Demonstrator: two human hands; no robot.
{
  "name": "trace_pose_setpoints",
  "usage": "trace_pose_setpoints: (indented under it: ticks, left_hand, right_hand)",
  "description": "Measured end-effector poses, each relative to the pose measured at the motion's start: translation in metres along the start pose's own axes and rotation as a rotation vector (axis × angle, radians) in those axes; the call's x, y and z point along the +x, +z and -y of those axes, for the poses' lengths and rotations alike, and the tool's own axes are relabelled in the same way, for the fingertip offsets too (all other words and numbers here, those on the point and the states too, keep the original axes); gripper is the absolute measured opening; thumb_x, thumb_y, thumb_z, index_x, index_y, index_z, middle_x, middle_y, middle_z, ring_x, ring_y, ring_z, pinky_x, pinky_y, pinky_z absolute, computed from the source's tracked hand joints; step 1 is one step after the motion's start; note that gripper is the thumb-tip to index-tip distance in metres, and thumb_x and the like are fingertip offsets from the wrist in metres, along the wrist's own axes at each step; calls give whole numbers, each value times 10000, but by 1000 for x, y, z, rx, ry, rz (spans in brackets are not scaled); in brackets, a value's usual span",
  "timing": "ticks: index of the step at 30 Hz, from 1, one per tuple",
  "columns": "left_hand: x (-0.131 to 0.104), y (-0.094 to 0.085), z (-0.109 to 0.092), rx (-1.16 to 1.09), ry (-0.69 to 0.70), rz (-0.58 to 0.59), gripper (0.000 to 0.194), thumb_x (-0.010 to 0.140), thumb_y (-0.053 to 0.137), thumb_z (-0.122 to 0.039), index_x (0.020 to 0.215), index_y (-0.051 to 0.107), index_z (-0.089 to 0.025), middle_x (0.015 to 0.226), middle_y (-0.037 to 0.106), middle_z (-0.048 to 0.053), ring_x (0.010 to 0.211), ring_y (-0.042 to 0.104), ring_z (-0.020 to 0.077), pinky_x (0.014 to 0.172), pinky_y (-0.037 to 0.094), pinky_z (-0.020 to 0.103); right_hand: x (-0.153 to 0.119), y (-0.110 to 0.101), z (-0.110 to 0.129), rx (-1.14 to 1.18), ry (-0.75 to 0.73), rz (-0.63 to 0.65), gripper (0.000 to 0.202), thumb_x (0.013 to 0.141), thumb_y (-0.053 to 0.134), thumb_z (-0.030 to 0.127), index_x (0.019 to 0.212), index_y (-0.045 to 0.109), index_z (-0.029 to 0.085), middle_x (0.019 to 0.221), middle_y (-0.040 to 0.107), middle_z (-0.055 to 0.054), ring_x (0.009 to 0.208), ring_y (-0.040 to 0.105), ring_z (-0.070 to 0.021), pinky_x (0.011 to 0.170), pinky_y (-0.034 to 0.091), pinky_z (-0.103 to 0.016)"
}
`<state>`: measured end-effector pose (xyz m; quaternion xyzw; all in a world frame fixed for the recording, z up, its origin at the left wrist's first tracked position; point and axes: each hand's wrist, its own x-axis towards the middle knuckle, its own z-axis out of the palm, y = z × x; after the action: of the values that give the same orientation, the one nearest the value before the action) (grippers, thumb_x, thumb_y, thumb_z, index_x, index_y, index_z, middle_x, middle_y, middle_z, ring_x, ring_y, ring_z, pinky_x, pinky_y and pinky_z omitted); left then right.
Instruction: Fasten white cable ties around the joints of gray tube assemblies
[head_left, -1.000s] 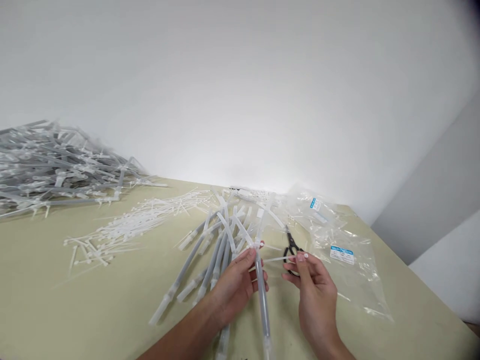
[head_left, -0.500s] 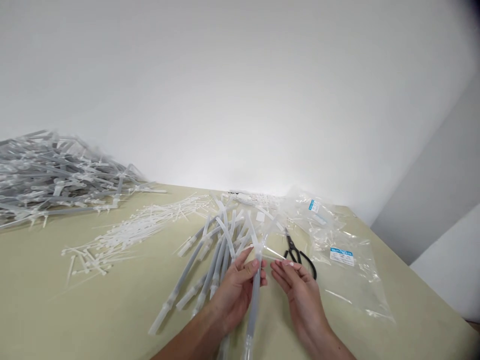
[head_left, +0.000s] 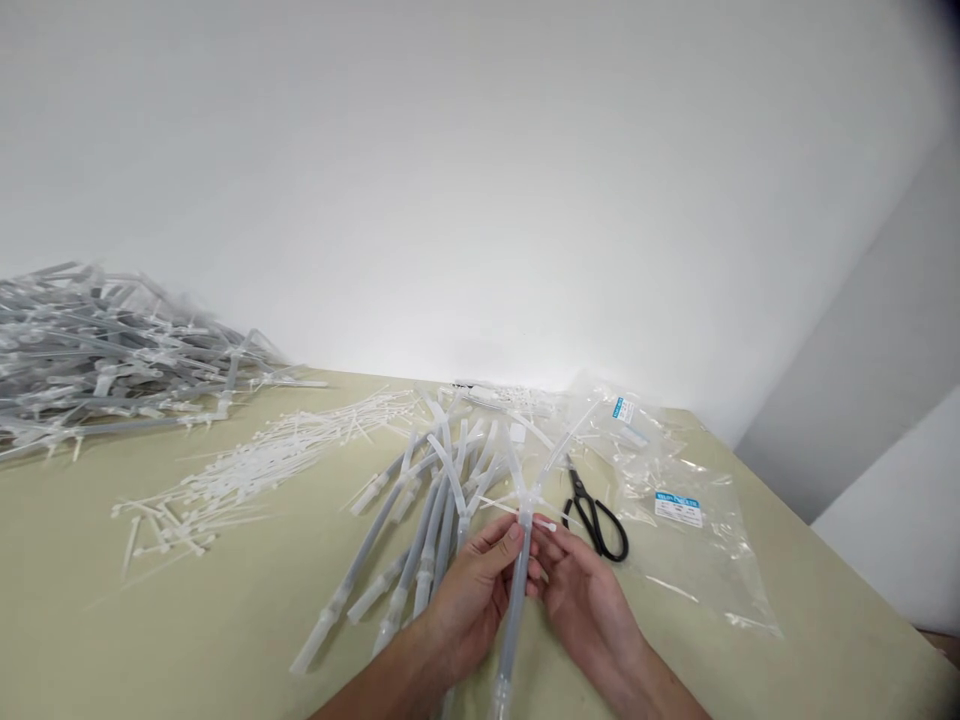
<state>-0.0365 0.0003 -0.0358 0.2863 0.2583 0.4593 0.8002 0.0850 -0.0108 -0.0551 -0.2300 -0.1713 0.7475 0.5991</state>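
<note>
Left grip [head_left: 476, 590] clamps the tube [head_left: 515, 605] below its fork [head_left: 527, 497], presumably steadying it. Right grip [head_left: 585, 595], at the cable tie [head_left: 550, 526]: closure indeterminable.

The held tube [head_left: 516, 590] is translucent grey with milky-white branches [head_left: 514, 468]. The nearest cable tie [head_left: 550, 526] is white, like the scattered ties [head_left: 262, 465]. The scissors [head_left: 580, 490] have black handles. Clear bags [head_left: 712, 560] carry blue-and-white labels [head_left: 678, 508]. The counter [head_left: 225, 640] is plain pale yellow-green; the wall [head_left: 480, 180] is whitish grey. The pile of tubes [head_left: 127, 350] mixes grey and cloudy white.
</note>
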Motion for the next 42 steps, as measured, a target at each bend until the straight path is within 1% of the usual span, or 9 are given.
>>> trace_pose_setpoints:
  ticks: [2,4,7,11,20,26,32,37,42]
  left_hand:
    - [-1,0,0,21,-2,0,193,785,663,-266,918,638,-129,755,601,25,588,564,86,529,435,197]
    - [-2,0,1,40,3,-2,202,779,669,-260,929,622,-135,741,594,20,592,574,99,526,441,208]
    - [-3,2,0,55,6,-25,297,780,668,-260,1040,574,-151,732,597,16,588,579,110,517,445,219]
    - [-4,4,-1,53,7,-61,418,775,676,-250,1146,503,-163,737,615,19,584,580,113,509,445,221]
    - [-5,5,0,103,40,-21,428,763,687,-255,1136,506,-147,728,614,13,597,590,122,527,455,233]
    - [-6,11,1,258,168,-145,470,704,734,-295,1087,518,-129,623,601,-10,559,584,150,532,467,277]
    - [-5,7,5,382,304,-226,367,702,731,-305,997,560,-169,544,554,-64,520,549,110,560,439,241]
    - [-6,7,6,449,355,-225,268,715,714,-318,888,568,-175,563,568,-50,510,528,108,530,416,227]
    - [-9,9,7,563,385,-267,256,724,703,-323,885,558,-187,657,631,-7,599,557,131,604,430,238]
  right_hand:
    - [0,1,0,-4,-9,13,174,775,655,254,902,692,141,827,672,-41,579,512,-118,509,423,-259]
    - [-1,3,-1,-18,-24,33,173,779,659,252,913,690,146,730,634,-14,556,495,-111,484,397,-243]
    - [-3,8,0,-33,-14,48,184,789,657,274,917,691,145,654,586,8,537,473,-98,476,377,-226]
    - [-5,12,3,-33,28,54,176,767,676,291,852,705,139,693,625,-9,553,491,-99,500,388,-225]
    - [-6,12,6,-38,59,45,218,727,710,312,903,700,184,728,654,3,521,471,-90,492,368,-222]
    - [-9,16,9,-89,-1,98,120,741,700,315,719,651,207,767,669,-8,537,474,-99,522,366,-231]
    - [-6,11,3,-152,-52,89,119,714,730,306,733,661,211,844,684,-24,733,574,-160,649,405,-265]
    - [-5,7,-1,-134,-56,73,117,738,710,319,750,667,211,834,684,-27,817,587,-183,704,424,-285]
    - [-6,10,0,-132,-62,38,155,702,744,324,787,675,214,847,689,-29,819,595,-189,727,438,-304]
